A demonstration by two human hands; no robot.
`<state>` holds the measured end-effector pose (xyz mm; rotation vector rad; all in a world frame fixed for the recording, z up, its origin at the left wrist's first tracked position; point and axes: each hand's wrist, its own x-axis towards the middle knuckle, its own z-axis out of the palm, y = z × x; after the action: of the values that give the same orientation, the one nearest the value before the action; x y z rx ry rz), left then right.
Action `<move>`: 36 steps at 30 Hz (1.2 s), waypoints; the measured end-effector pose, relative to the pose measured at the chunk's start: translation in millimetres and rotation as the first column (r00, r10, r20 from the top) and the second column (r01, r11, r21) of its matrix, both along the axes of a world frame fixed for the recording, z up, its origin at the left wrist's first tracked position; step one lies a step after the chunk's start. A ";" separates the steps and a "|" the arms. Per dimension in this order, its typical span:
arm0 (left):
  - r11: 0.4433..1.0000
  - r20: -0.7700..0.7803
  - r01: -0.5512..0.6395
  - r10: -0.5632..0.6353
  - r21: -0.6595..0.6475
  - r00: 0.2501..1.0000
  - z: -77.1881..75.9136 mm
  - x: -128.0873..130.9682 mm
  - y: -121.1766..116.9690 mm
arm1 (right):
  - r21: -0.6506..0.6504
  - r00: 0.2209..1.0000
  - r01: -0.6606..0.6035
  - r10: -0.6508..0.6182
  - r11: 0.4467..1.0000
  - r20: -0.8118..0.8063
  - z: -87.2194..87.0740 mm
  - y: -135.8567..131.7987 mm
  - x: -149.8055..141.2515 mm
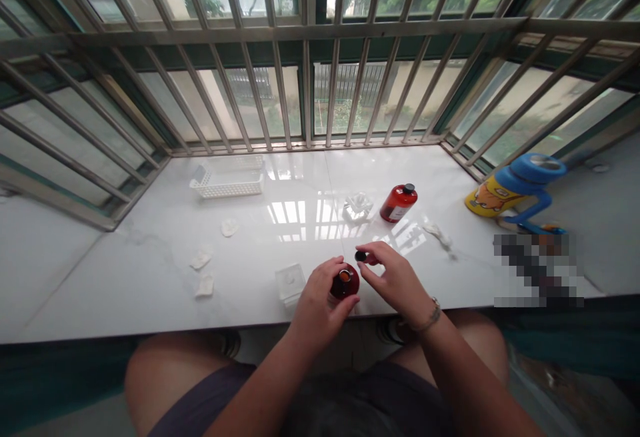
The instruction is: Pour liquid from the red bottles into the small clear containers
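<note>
My left hand [320, 300] is wrapped round a dark red bottle [353, 285] near the front edge of the white counter. The bottle's mouth is uncovered and faces up towards me. Just to the right of it, my right hand [393, 277] pinches a small black cap [361, 256] between thumb and fingertips, apart from the bottle. Close by on the left stands a clear square container [290, 282]. Farther back are a clear glass piece [358, 206] and a second red bottle [399, 203] with its black cap on.
A white perforated basket [227, 187] lies at the back left. Several white cotton pads [204, 285] are scattered on the left, and a crumpled white strip [438, 234] on the right. A yellow and blue flask [500, 190] stands at the right wall. Metal bars [307, 94] line the window.
</note>
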<state>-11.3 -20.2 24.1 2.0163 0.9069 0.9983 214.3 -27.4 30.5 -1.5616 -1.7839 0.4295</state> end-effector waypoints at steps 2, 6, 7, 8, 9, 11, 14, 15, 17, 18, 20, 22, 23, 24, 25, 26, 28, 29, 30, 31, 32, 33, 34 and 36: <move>1.000 -0.001 0.002 -0.002 0.001 1.000 -0.2 0.7 0.3 | -0.001 0.997 -0.063 0.063 0.998 -0.048 21.9 -17.9 -1.4; 1.000 0.009 0.000 0.000 0.019 1.000 -3.8 1.9 0.8 | 0.008 0.992 -0.129 0.129 0.992 0.005 49.4 -36.2 -12.7; 1.000 0.011 0.000 0.000 0.022 1.000 -4.9 2.1 0.8 | 0.014 0.990 -0.142 0.141 0.990 0.029 52.5 -36.9 -16.1; 1.000 0.013 0.000 0.000 0.023 1.000 -5.7 2.2 0.7 | 0.021 0.987 -0.152 0.151 0.988 0.048 54.5 -36.5 -19.2; 1.000 0.015 0.000 -0.001 0.023 1.000 -6.2 2.3 0.5 | 0.028 0.986 -0.156 0.154 0.987 0.060 55.7 -35.6 -22.0; 1.000 0.020 -0.003 0.003 0.011 1.000 -5.8 2.6 -0.2 | 0.048 0.987 -0.152 0.149 0.987 0.062 56.7 -33.0 -26.5; 0.999 0.029 -0.028 0.028 -0.020 0.999 -3.0 3.4 -1.5 | 0.066 0.989 -0.142 0.139 0.988 0.048 55.2 -30.6 -31.3; 0.999 0.033 -0.040 0.041 -0.030 0.999 -2.2 3.7 -1.9 | 0.067 0.990 -0.139 0.136 0.988 0.049 53.9 -30.3 -32.6; 0.998 0.044 -0.059 0.061 -0.034 0.997 -1.8 4.3 -2.4 | 0.058 0.991 -0.130 0.127 0.990 0.050 50.4 -30.4 -35.3; 0.998 0.048 -0.065 0.066 -0.025 0.997 -2.3 4.5 -2.5 | 0.054 0.992 -0.121 0.118 0.991 0.049 48.5 -30.6 -36.6; 0.998 0.052 -0.069 0.068 0.014 0.996 -4.4 4.5 -2.4 | 0.045 0.995 -0.094 0.092 0.995 0.037 44.5 -31.3 -39.2; 0.996 0.051 -0.065 0.062 0.066 0.997 -7.4 4.1 -1.9 | 0.042 0.998 -0.064 0.063 0.997 0.015 41.1 -32.2 -41.1; 0.994 0.050 -0.062 0.057 0.090 0.997 -8.9 3.8 -1.5 | 0.043 0.999 -0.054 0.054 0.998 0.006 39.8 -32.5 -41.8; 0.992 0.051 -0.057 0.051 0.110 0.997 -10.2 3.4 -1.0 | 0.043 0.999 -0.051 0.051 0.998 0.001 39.0 -32.8 -42.2; 0.991 0.051 -0.050 0.044 0.125 0.998 -11.3 3.1 -0.5 | 0.044 0.999 -0.053 0.053 0.998 0.002 38.5 -32.9 -42.4; 0.990 0.051 -0.044 0.037 0.137 0.998 -12.2 2.8 0.0 | 0.046 0.998 -0.058 0.058 0.997 0.007 38.4 -32.8 -42.5; 0.988 0.050 -0.034 0.026 0.152 0.998 -13.3 2.3 0.9 | 0.054 0.997 -0.072 0.070 0.996 0.031 39.1 -32.0 -42.5; 0.987 0.048 -0.030 0.023 0.155 0.999 -13.5 2.1 1.2 | 0.059 0.996 -0.075 0.073 0.995 0.046 39.5 -31.3 -42.7; 0.987 0.046 -0.027 0.020 0.157 0.999 -13.6 2.1 1.4 | 0.066 0.996 -0.076 0.072 0.995 0.062 39.9 -30.4 -42.9; 0.987 0.045 -0.024 0.018 0.156 0.999 -13.5 2.1 1.6 | 0.073 0.995 -0.072 0.067 0.995 0.077 40.1 -29.5 -43.4; 0.988 0.043 -0.022 0.016 0.153 0.999 -13.4 2.1 1.6 | 0.080 0.994 -0.064 0.057 0.995 0.089 40.0 -28.5 -44.0; 0.989 0.042 -0.020 0.014 0.150 0.999 -13.2 2.2 1.6 | 0.085 0.994 -0.051 0.042 0.995 0.096 39.6 -27.8 -44.8; 0.989 0.041 -0.018 0.012 0.144 0.999 -13.1 2.3 1.5 | 0.090 0.995 -0.035 0.026 0.995 0.098 39.0 -27.2 -45.8; 0.991 0.035 -0.012 0.007 0.130 0.999 -12.8 2.3 1.2 | 0.099 0.997 -0.001 -0.007 0.995 0.081 37.6 -27.3 -47.8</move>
<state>-9.0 -19.0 11.2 2.0975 0.8525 1.1205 166.5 -54.8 68.1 -1.5323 -1.8356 0.2746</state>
